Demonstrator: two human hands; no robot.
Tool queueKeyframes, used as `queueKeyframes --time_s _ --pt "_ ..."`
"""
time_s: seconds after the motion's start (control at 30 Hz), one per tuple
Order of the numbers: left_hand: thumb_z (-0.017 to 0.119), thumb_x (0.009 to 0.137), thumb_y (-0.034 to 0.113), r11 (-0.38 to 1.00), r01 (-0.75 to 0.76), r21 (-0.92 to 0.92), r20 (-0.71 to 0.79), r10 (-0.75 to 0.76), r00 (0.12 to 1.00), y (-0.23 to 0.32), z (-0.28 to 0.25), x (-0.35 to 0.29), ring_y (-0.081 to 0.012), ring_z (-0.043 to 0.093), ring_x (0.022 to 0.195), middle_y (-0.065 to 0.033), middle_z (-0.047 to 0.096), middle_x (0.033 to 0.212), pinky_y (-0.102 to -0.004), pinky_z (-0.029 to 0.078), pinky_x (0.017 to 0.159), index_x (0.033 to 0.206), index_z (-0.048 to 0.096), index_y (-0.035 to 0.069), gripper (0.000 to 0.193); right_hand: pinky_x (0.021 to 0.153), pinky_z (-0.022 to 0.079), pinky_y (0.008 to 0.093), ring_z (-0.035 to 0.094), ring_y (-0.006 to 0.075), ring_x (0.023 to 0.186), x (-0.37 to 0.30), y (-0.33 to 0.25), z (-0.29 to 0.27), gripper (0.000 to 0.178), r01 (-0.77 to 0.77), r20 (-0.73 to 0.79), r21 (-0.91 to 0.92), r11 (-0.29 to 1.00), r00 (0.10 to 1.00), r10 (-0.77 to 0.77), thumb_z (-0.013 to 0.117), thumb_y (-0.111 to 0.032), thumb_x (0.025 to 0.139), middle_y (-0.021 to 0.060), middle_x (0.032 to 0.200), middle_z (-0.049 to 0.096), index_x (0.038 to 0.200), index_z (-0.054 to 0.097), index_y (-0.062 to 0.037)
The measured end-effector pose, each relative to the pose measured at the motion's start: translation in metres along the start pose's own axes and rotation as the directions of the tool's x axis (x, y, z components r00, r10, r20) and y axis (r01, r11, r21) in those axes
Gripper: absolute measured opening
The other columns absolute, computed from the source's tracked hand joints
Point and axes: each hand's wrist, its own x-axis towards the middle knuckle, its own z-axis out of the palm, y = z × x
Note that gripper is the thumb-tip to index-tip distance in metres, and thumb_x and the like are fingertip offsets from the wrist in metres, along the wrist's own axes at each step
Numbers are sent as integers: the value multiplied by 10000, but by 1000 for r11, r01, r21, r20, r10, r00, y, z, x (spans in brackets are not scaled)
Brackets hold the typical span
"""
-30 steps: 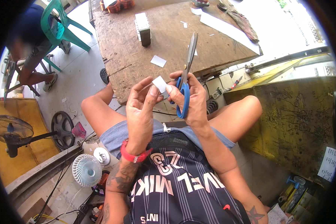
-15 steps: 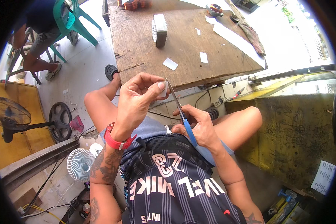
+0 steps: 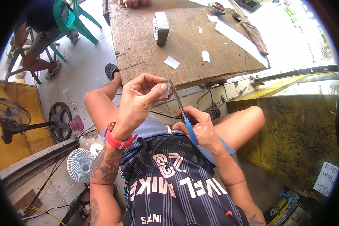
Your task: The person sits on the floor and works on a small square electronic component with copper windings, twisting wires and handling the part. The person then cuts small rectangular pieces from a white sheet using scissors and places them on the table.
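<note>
My left hand (image 3: 141, 100) pinches a small white piece of paper (image 3: 166, 91) between thumb and fingertips, just off the near edge of the wooden table. In my right hand (image 3: 200, 126) is a pair of scissors (image 3: 190, 131) with blue handles. The blades point up and away, their tips right beside the paper; I cannot tell whether they touch it. Above my hands, two white paper pieces lie on the tabletop: one tilted piece (image 3: 171, 62) and one more upright piece (image 3: 205, 56). Behind them stands a dark block with a pale top (image 3: 162, 32).
The wooden table (image 3: 139, 41) also bears a long white sheet (image 3: 239, 41) and a copper-wound ring (image 3: 216, 8). A yellowed panel (image 3: 290, 135) is on my right. Two fans stand left, one white (image 3: 80, 165), one black (image 3: 11, 116). Another person (image 3: 41, 41) sits beyond, near a green chair (image 3: 73, 24).
The scissors have shifted very slightly against the paper piece. Both hands keep nearly the same place and grip.
</note>
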Motion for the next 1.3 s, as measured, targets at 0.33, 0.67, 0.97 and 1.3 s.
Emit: queueKeyframes --time_s 0.33,0.67,0.97,1.3 --pt "785 988 81 961 24 276 226 -90 970 13 -14 -9 -128 733 931 -101 747 1016 -244 589 845 1417 522 3 510 789 554 218 664 57 891 34 -28 -5 333 72 -42 351 933 997 -62 819 -95 954 32 1003 735 1248 683 -19" --pt "717 1043 129 927 -186 -326 -308 82 948 -57 56 -36 -185 688 1089 -127 684 1219 -310 568 933 1360 559 -3 378 714 567 217 658 49 819 45 -17 37 273 288 -413 567 771 910 -36 768 -79 995 15 966 679 1224 642 1" --pt "664 1045 53 938 -189 -290 -282 106 954 -39 14 -16 -226 744 985 -118 714 1102 -363 647 890 1165 632 -4 137 693 556 237 664 49 767 15 -15 13 383 -83 -151 246 966 981 122 864 -239 936 13 820 736 1206 701 -21" --pt "631 1042 20 972 -104 -212 -130 77 989 -23 -5 -4 -280 767 1057 -154 734 1106 -397 668 930 1079 605 11 46 552 392 262 480 44 645 -5 2 3 534 -57 -3 -11 998 998 57 943 -409 832 -11 672 587 1084 716 3"
